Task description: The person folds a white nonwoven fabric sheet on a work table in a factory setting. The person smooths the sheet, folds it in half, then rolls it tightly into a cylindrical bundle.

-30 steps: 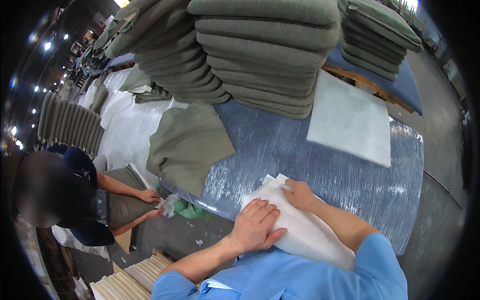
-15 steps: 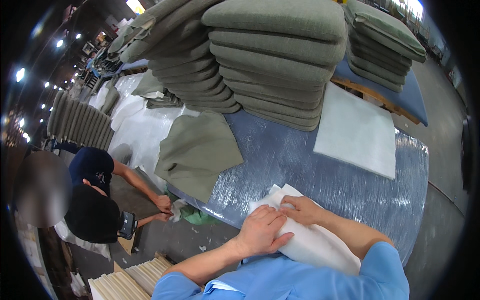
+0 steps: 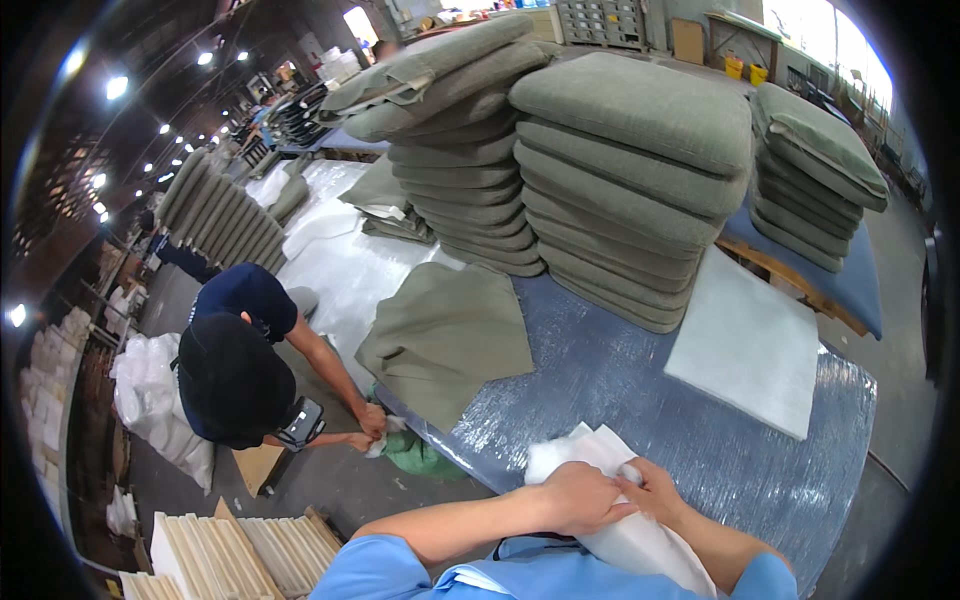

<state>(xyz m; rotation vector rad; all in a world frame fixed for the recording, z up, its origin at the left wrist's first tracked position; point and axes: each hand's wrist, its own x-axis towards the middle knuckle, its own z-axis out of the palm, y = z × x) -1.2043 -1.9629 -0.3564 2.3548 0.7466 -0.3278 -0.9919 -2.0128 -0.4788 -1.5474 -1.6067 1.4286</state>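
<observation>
white plastic sacks (image 3: 150, 400) on floor far left; yellow bins (image 3: 745, 70) at back.

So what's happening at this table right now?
A person in a blue shirt has both hands, left hand and right hand, pressed together on a white fabric piece at the near edge of a shiny blue wrapped table. A flat olive-green fabric cover and a white foam slab lie farther back, before stacks of olive-green cushions. A co-worker in dark clothes bends down beside the table.
</observation>
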